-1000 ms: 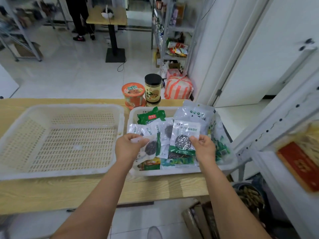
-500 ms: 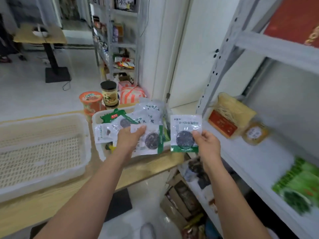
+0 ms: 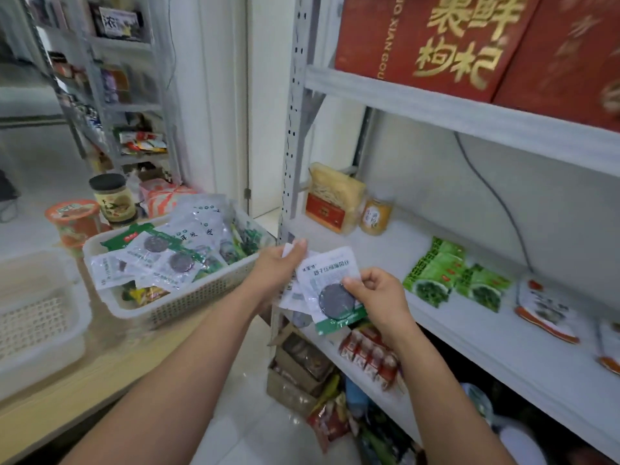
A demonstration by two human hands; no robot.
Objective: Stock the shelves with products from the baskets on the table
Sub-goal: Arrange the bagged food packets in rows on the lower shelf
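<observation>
Head view: a person stands between a wooden table (image 3: 67, 407) and a white metal shelf unit, both bare arms reaching forward. The right hand (image 3: 379, 297) pinches a flat white seaweed packet (image 3: 330, 283) with a dark round window and a green bottom edge. The left hand (image 3: 278, 273) grips a few more white packets (image 3: 289, 297) tucked just behind it. Both hands hover near the front edge of the middle shelf (image 3: 385, 255), close to its left post; no packet touches it yet.

On that shelf lie green packets (image 3: 436, 276), a bag of noodles (image 3: 332, 203) and a small jar (image 3: 375, 216), with bare space between them. Red boxes (image 3: 419, 38) fill the shelf above.

On the table, the right-hand basket (image 3: 201, 293) holds many packets of the same kind and others. The basket (image 3: 40, 317) to its left looks empty, though only part shows.

Judging by this, stocking is partly done: one basket seems finished, and several more trips are likely needed.
</observation>
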